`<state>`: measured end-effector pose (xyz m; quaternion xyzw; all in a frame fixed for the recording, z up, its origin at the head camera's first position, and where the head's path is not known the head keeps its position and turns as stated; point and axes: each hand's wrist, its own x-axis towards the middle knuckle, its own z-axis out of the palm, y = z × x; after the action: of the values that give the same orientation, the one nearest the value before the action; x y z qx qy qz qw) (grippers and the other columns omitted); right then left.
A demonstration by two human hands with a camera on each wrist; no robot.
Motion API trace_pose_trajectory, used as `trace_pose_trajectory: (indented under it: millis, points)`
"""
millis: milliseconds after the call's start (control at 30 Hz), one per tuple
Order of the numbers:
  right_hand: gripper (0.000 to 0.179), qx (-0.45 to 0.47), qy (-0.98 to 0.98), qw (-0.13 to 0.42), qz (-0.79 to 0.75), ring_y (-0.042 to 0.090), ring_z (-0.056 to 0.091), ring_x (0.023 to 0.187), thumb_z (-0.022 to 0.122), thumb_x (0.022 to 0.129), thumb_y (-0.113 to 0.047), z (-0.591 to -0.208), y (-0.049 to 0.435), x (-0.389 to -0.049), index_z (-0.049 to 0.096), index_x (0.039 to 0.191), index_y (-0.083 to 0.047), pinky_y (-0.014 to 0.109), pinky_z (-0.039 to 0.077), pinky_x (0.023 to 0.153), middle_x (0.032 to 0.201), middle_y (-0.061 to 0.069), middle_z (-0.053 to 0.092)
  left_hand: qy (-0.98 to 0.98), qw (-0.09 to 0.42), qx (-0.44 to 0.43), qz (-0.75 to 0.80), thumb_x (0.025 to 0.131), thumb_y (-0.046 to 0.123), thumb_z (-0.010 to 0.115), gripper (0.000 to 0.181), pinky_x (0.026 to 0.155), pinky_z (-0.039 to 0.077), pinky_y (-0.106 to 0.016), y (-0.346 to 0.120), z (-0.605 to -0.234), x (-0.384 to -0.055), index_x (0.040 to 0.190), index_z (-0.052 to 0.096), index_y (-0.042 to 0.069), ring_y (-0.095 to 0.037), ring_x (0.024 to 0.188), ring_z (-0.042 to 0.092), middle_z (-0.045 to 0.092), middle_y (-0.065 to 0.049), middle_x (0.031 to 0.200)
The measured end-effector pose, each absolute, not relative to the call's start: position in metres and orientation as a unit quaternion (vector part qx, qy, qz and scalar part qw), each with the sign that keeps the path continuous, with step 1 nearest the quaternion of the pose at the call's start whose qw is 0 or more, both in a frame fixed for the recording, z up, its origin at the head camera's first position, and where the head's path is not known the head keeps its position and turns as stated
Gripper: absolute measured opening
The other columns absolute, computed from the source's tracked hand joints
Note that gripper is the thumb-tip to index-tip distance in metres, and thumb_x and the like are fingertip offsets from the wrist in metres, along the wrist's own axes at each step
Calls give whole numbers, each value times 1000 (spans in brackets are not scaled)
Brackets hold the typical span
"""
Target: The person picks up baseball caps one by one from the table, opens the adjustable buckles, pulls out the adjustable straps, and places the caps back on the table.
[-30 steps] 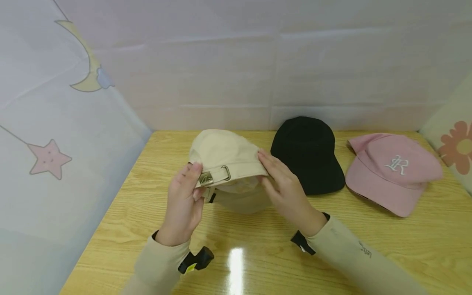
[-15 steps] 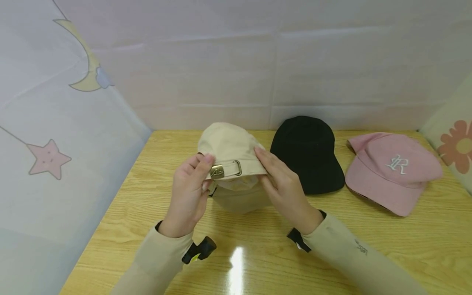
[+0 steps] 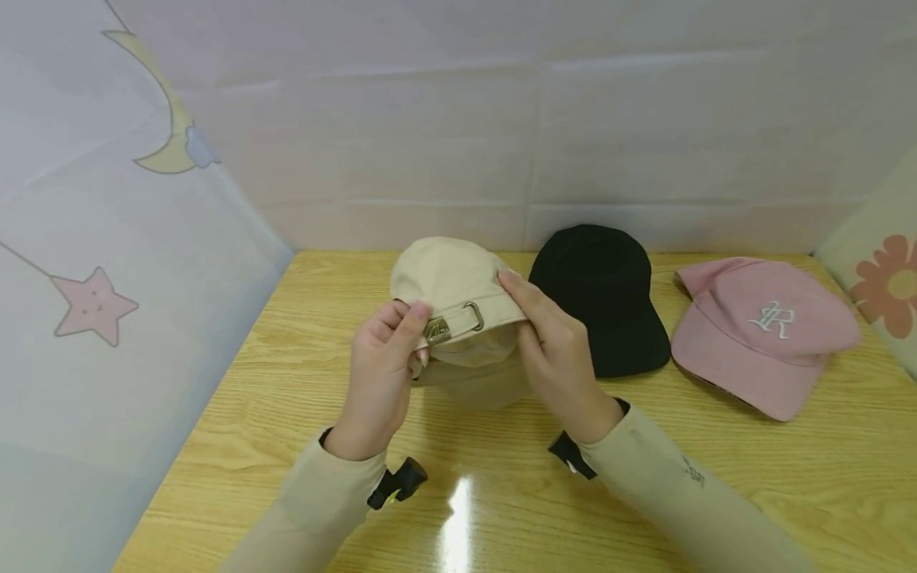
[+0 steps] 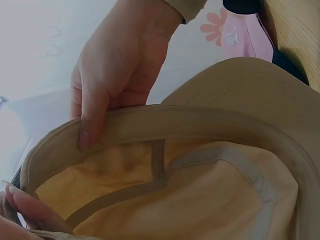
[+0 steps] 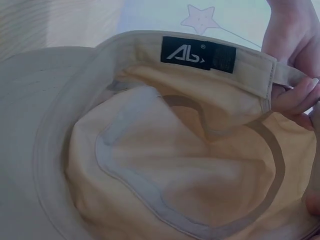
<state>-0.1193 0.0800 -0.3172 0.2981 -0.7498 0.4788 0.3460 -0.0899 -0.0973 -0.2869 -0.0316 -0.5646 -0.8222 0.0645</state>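
Observation:
Both hands hold up a beige baseball cap point(image 3: 458, 278), its back strap facing me and its brim point(image 3: 487, 382) beneath, pointing toward me. My left hand point(image 3: 383, 362) pinches the strap end beside the brass buckle point(image 3: 437, 330), thumb on the outside. On the other side, my right hand point(image 3: 559, 350) grips the sweatband edge, with fingers flat on the outside; the left wrist view shows that hand's thumb point(image 4: 92, 127) inside the rim. In the right wrist view the cap's hollow faces the camera, and a black label point(image 5: 197, 54) lies on the sweatband.
Just right of the held cap, a black cap point(image 3: 595, 302) rests on the wooden table point(image 3: 251, 446). Farther right lies a pink cap point(image 3: 766, 326) with a white embroidered letter. A pale fabric wall point(image 3: 430, 127) stands behind the table, another at the left.
Both hands have kept hold of the beige cap. The left hand has moved right and slightly up with the strap end, and the cap has shifted right, closer to the black cap.

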Motion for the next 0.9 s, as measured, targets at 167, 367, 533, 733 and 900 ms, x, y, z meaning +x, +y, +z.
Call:
trace_pose_trajectory:
  millis: [167,367,533,733,900]
  points:
    - [45,280,-752,352,481,31,59,116,45,87,22,-314,84,-121,62,125,4,28,45,98,124,19,63,-593,64,-62,-800,99,13,55,20,56,44,-20,-97,-291,-90,79,58,8,-7,57,49,53,4,66]
    - [42,272,-758,355,474,28,58,118,44,91,18,-306,93,-123,62,126,3,23,44,97,127,18,62,-637,80,-68,-764,97,7,54,14,74,47,-23,-100,-293,-87,97,64,-2,-11,78,55,62,2,82]
    - [40,272,-765,364,456,27,58,118,47,91,16,-302,101,-123,63,125,3,25,44,99,126,17,62,-689,106,-63,-714,95,3,59,17,80,48,-25,-102,-293,-84,107,62,-9,-12,87,58,63,-2,97]
    - [41,277,-779,372,423,29,58,119,49,90,17,-301,107,-123,64,124,2,27,42,101,125,18,63,-746,206,-134,-619,88,-4,66,18,82,43,-27,-99,-289,-84,105,64,-9,-17,91,56,61,-14,98]
    - [44,286,-786,369,406,30,57,120,50,89,20,-301,109,-119,65,125,-1,30,42,102,126,17,62,-778,257,-206,-535,83,-4,73,18,81,42,-30,-94,-285,-87,101,68,-4,-23,92,52,62,-13,96]
